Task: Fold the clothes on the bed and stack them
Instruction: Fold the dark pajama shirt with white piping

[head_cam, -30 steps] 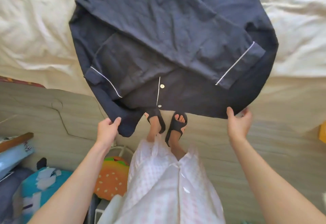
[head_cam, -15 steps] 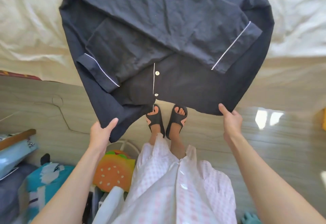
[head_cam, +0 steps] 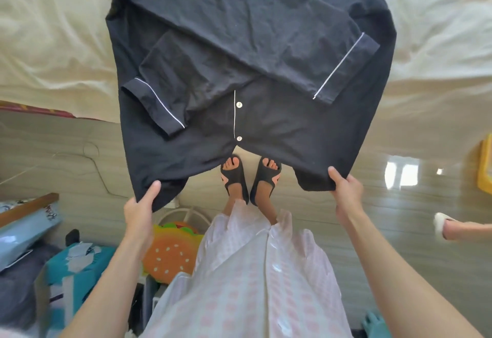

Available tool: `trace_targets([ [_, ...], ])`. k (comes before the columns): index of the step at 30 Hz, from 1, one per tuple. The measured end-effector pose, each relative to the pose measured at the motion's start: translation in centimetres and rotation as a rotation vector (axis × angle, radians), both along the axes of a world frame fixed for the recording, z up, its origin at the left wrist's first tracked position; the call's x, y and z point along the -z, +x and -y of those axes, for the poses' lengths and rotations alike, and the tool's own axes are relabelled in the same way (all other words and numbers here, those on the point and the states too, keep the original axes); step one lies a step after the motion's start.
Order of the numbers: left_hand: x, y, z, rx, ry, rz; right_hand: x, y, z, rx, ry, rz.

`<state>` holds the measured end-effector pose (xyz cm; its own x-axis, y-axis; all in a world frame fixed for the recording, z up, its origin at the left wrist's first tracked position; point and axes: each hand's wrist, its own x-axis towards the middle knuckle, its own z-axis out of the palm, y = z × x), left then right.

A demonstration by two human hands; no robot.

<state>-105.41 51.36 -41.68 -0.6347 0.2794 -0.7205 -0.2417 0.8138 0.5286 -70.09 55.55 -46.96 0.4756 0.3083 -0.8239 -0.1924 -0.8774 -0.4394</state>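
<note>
Hands are pinching the dark pajama shirt (head_cam: pixel 266 44) at its hem. Left hand (head_cam: pixel 139 211) is taking one corner, right hand (head_cam: pixel 346 191) the other, both grips closed on cloth above the bed (head_cam: pixel 53 44).

Both hands sit lower on the dark pajama shirt (head_cam: pixel 247 52) than a second ago: the left hand (head_cam: pixel 139 211) and right hand (head_cam: pixel 346 191) now pinch its hem corners wider apart. A slippered foot (head_cam: pixel 452 227), seemingly another person's, appears at the right edge.
</note>
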Motion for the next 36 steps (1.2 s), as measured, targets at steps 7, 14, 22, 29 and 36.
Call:
trace_targets([
  [7, -1.6, -0.4, -0.4, -0.146, 0.271, 0.274, -0.4, 0.0, 0.1, 0.066, 0.011, 0.032],
  [14, -2.2, 1.0, -1.1, -0.095, 0.322, 0.244, -0.2, -0.4, 0.3, -0.028, -0.023, 0.220],
  [22, -3.0, 0.9, -2.2, -0.153, 0.355, 0.090, -1.0, -0.2, 0.4, -0.050, 0.020, 0.107],
  [29, -2.3, 1.2, -1.0, -0.089, 0.246, -0.067, -1.0, -0.1, 1.4, -0.004, -0.099, -0.202],
  [36, -2.0, 0.3, 0.4, -0.195, 0.129, -0.163, -1.5, 2.0, 1.9, 0.094, -0.124, 0.023],
])
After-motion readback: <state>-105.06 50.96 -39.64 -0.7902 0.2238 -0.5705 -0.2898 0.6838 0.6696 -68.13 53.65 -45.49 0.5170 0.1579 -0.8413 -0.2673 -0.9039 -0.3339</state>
